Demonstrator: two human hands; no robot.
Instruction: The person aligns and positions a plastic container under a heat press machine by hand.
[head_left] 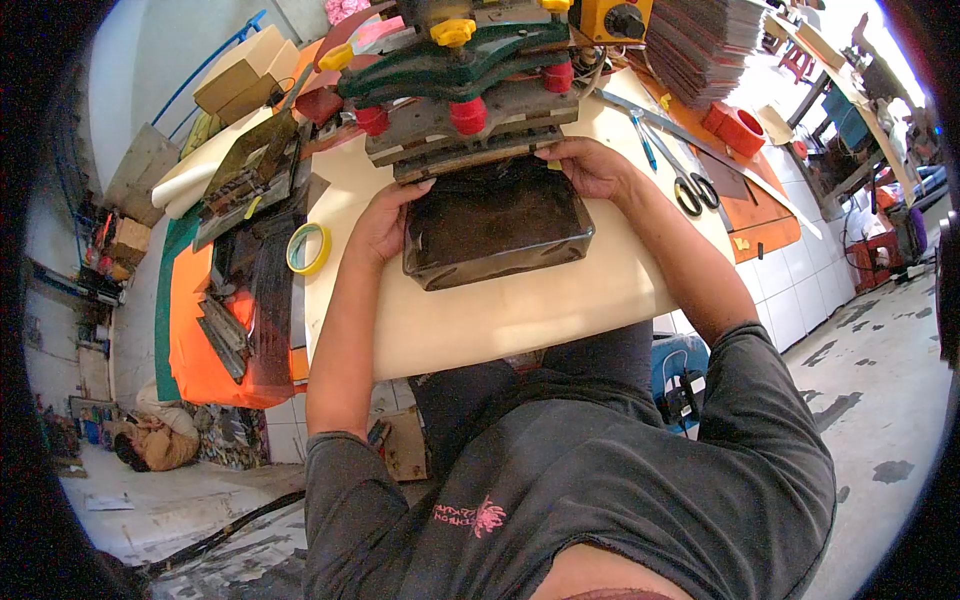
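A boxy, glossy dark brown leather pouch point(500, 225) lies on the cream work surface, its far edge at the press. My left hand point(385, 218) is closed at the pouch's far left corner, with the thumb tip close to the lower press plate. At the far right corner my right hand point(592, 168) is closed too, its fingertips near the plate's right end. Part of the fingers of both hands is hidden by the pouch and the press. Above stands the press point(470, 85), with a green frame, yellow knobs and red feet over metal plates.
A yellow tape roll point(309, 248) lies left of my left arm. Black-handled scissors point(690, 192), a blue pen point(643, 140) and a long metal ruler point(760, 182) lie on the right. Metal dies point(222, 335) sit far left. Another person point(160, 440) is low at left.
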